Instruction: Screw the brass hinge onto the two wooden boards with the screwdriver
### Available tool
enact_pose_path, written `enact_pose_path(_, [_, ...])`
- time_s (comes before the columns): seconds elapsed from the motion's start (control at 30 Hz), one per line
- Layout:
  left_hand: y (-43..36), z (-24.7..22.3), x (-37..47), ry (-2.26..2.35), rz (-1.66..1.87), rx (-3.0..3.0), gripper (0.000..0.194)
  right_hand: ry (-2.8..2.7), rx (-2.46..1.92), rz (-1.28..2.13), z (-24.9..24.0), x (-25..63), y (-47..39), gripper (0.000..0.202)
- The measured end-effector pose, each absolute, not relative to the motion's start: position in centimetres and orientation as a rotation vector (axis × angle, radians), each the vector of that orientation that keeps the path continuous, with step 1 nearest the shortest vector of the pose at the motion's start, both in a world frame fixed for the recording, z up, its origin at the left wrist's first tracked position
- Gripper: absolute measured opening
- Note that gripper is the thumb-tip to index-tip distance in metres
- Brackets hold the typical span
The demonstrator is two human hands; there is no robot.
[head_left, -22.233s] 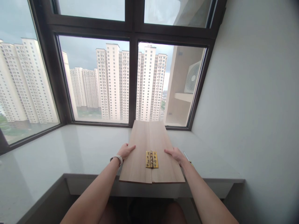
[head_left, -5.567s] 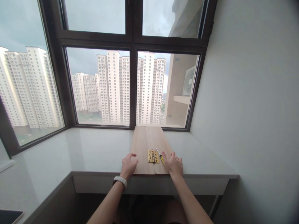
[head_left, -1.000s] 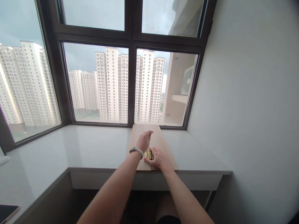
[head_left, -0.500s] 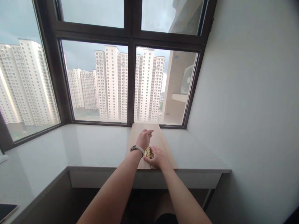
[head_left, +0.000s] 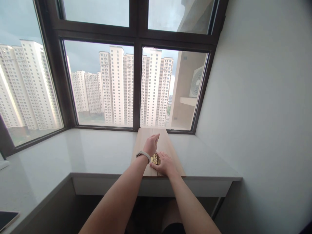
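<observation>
A small gold item with dark patterning, box-like in shape, rests on a pale wooden board. My right hand curves around its right side, thumb at the near edge and fingers over the far side, so much of it is covered. Just beyond and to the left, my left hand is raised over the board, its fingers drawn together. A tiny gold-brown bit shows by those fingers, too small to name. A light-banded watch circles my left wrist.
The board lies across a white windowsill counter, reaching from its front edge to the dark window frame. A white wall rises on the right. At the lower left, a dark flat device lies on the counter.
My left hand has turned slightly, and its fingers now point more upward. The right hand stays around the gold item, which has not moved.
</observation>
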State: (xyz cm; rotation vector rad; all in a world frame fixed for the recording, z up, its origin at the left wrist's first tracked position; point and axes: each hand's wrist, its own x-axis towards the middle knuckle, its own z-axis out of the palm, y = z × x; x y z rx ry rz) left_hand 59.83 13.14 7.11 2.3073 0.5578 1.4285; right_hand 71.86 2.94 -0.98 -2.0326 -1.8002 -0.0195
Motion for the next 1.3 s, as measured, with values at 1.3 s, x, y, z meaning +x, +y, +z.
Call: enact_pose_path(1.3, [12.5,7.2,59.0,0.533,1.461,2.343,0.04,-1.8,-2.052,-0.002,-1.1,72.1,3.1,0.099])
